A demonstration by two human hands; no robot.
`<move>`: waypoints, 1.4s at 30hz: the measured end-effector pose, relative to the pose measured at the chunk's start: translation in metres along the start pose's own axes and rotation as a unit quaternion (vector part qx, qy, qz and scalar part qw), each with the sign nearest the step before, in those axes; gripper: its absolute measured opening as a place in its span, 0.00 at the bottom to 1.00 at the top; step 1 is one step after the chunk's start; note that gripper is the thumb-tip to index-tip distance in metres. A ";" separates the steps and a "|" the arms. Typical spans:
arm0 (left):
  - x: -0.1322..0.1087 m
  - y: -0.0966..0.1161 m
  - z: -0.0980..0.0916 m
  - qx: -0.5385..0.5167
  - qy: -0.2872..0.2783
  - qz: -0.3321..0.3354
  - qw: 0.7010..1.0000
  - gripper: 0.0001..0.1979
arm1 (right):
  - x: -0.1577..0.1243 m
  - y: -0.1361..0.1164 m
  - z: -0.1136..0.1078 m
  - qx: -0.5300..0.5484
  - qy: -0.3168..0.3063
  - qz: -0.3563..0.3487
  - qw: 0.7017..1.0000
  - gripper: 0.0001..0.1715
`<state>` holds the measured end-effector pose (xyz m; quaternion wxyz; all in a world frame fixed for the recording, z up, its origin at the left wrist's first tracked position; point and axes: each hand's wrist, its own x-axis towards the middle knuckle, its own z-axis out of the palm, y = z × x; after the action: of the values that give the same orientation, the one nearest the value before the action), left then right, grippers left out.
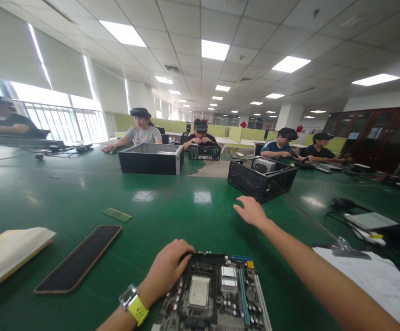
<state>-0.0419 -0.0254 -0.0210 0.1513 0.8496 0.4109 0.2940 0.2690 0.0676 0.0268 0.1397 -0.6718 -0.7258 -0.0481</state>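
Observation:
A computer motherboard (216,294) lies on the green table (172,207) right in front of me. My left hand (167,269), with a yellow-strapped watch on its wrist, rests curled on the board's upper left corner. My right hand (251,210) stretches forward above the table with fingers spread, holding nothing, short of an open black computer case (260,179).
A phone (79,257) lies face down at the left, near a small green memory stick (117,214) and a pale book (8,250). A clipboard with papers (365,271) sits at the right. Several people sit across the table by other cases (150,158).

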 end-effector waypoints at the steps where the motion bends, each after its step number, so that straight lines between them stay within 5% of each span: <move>1: 0.000 0.000 0.000 0.001 -0.001 0.001 1.000 0.09 | -0.017 -0.022 0.002 0.077 -0.007 -0.046 0.996 0.29; 5: 0.000 0.002 -0.002 0.010 -0.002 0.003 1.000 0.09 | -0.088 -0.086 0.012 0.190 -0.026 -0.097 0.977 0.26; 9: -0.002 0.003 -0.003 0.012 0.003 0.005 1.000 0.08 | -0.118 -0.100 0.024 0.205 -0.042 -0.052 0.976 0.18; 15: -0.004 -0.001 -0.002 0.006 0.012 0.004 1.000 0.09 | -0.117 -0.095 0.033 0.260 -0.013 -0.040 0.965 0.11; 33: -0.002 -0.005 -0.001 0.019 0.000 -0.017 1.000 0.08 | -0.118 -0.094 0.036 0.264 -0.014 -0.047 0.963 0.12; 38: -0.004 -0.006 -0.001 0.020 -0.002 -0.017 1.000 0.09 | -0.120 -0.097 0.017 0.249 -0.007 -0.031 0.968 0.15; 42: -0.004 -0.009 -0.001 0.011 0.007 -0.016 1.000 0.09 | -0.146 -0.129 -0.010 0.212 0.007 -0.076 0.974 0.22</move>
<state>-0.0503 -0.0230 -0.0262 0.1441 0.8423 0.4286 0.2932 0.1514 -0.0878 0.0126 0.2799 -0.5698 -0.7672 0.0920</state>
